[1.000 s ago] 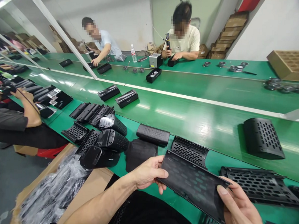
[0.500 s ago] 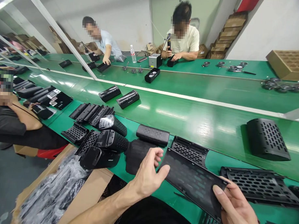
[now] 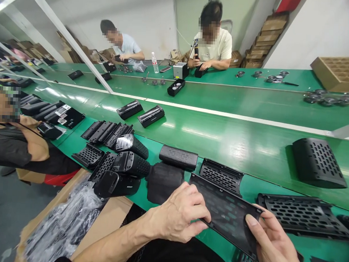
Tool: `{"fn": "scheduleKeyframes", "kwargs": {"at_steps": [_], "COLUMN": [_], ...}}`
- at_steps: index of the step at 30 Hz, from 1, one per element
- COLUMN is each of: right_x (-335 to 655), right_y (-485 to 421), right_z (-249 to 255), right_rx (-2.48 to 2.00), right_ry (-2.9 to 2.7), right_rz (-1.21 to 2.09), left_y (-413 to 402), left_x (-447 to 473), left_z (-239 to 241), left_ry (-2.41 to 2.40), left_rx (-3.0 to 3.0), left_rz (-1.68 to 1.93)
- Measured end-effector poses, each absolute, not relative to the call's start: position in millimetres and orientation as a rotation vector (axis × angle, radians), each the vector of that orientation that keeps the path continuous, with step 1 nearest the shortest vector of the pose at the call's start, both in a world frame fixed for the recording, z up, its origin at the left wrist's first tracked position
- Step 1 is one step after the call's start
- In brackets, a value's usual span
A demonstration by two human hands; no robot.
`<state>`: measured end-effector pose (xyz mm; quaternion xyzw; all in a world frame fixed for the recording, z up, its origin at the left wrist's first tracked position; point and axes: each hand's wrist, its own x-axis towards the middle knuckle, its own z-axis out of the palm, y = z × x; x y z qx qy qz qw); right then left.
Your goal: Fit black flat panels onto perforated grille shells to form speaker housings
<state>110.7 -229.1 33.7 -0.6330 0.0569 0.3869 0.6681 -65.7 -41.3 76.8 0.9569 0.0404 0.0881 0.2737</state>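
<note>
Slotted panel [image 3: 231, 211]: lower right of the frame, held above the table [image 3: 249, 187], inner face up towards my view.
Handling: I judge it light, stiff and smooth; its sheer dark lining looks easier to crease.
Best hold: I'd take the rim at the ends, off the lining.
Right hand [image 3: 274, 234]: clasping the right end, thumb on top.
Left hand [image 3: 183, 213]: pinching the near long edge.
Change: half a second ago, I saw the left hand spread, off the panel.

Curved black slotted panel [image 3: 231, 214] is between the hands [image 3: 183, 212], another slotted panel [image 3: 222, 177] just behind it on the green worktop [image 3: 250, 189]. Brown cardboard box [image 3: 104, 231]'s down left.
</note>
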Motion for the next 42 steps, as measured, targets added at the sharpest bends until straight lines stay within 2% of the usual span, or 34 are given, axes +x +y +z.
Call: {"fn": "scheduleKeyframes", "kwargs": {"at_steps": [22, 26, 29, 32, 34, 38, 42], "right_x": [110, 111, 113, 115, 116, 118, 122], "right_y": [-230, -230, -229, -230, -232, -233, -234], "right_z": [28, 34, 41, 45, 44, 36, 28], "right_rx": [-1.391, -1.396, -1.42, -1.446, -1.451, -1.467, -1.502], "right_ry": [0.184, 0.231, 0.297, 0.336, 0.328, 0.299, 0.353], "right_rz": [0.877, 0.91, 0.943, 0.953, 0.951, 0.946, 0.961], "left_y": [-38, -39, -34, -25, -20, -21, -32], "left_x": [-64, -66, -69, -72, -72, -67, -60], "left_z": [81, 80, 82, 78, 68, 42, 27], "left_ry": [0.187, 0.211, 0.289, 0.673, 0.837, 0.718, 0.643], "left_rx": [2.491, 2.458, 2.267, 1.875, 1.535, 1.043, 0.878], "left_rz": [0.065, 0.182, 0.442, 0.564, 0.437, 0.128, 0.09]}}
